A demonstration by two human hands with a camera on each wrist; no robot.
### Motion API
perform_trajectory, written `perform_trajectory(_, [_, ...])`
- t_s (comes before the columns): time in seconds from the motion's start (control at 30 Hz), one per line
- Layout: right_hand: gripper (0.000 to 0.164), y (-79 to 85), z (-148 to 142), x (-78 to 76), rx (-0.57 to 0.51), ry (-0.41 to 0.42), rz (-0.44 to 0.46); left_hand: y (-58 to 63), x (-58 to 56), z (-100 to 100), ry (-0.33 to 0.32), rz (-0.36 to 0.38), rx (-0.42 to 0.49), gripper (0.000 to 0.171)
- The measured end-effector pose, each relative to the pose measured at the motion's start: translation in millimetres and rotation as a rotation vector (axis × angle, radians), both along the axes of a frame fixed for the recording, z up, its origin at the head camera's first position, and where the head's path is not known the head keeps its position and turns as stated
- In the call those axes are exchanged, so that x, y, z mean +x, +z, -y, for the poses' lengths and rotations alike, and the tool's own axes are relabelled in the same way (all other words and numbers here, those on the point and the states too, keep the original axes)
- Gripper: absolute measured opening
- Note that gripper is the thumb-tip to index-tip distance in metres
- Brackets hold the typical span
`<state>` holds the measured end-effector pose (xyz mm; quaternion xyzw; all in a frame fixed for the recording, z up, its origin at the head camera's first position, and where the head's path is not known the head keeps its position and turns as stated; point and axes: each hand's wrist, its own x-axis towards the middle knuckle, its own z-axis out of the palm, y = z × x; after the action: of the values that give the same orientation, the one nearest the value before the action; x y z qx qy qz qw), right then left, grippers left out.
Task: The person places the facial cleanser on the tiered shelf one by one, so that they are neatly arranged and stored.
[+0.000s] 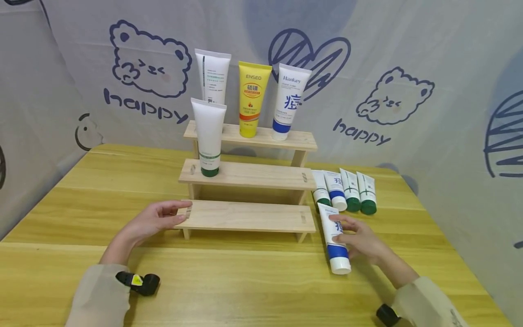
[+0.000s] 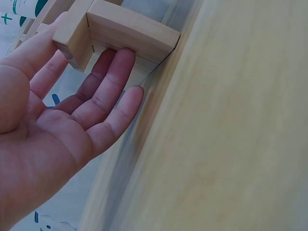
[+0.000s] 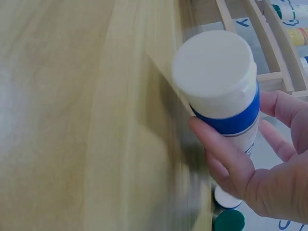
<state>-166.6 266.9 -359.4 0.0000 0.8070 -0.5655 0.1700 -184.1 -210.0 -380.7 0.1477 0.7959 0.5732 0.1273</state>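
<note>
Cloth [image 1: 233, 22] printed with bear drawings hangs at twelve o'clock, behind a wooden table [image 1: 229, 281]. Mid-table stands a three-step rack [image 1: 249, 218]. At its eight o'clock end, the left hand [image 1: 157, 217] pinches the lowest step between thumb and forefinger. At four o'clock, the right hand [image 1: 363, 238] grips a blue-banded tube [image 1: 329, 232], thumb and fingers against it; its long axis slants, white cap toward half past five, flat end toward half past eleven. Four loose tubes [image 1: 351, 191] lie just beyond, around twelve to two. Four upright tubes [image 1: 252, 97] occupy the upper steps.
</note>
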Motion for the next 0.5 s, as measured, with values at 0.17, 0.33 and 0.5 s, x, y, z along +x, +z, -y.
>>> perform_trajectory(0.17, [0.056,3.0,-1.2,-1.3,-0.076,0.007,-0.010,-0.2,-0.7,0.1,-0.002,0.005,0.007,0.049])
perform_trajectory(0.33, [0.061,6.5,1.5,-3.2,-0.082,-0.015,-0.058,-1.0,-1.4,0.0,-0.005,0.013,0.018,0.050])
perform_trajectory(0.5, [0.061,10.7,5.6,-4.6,-0.111,-0.029,-0.123,-2.2,-1.8,0.2,-0.005,0.016,0.022,0.050])
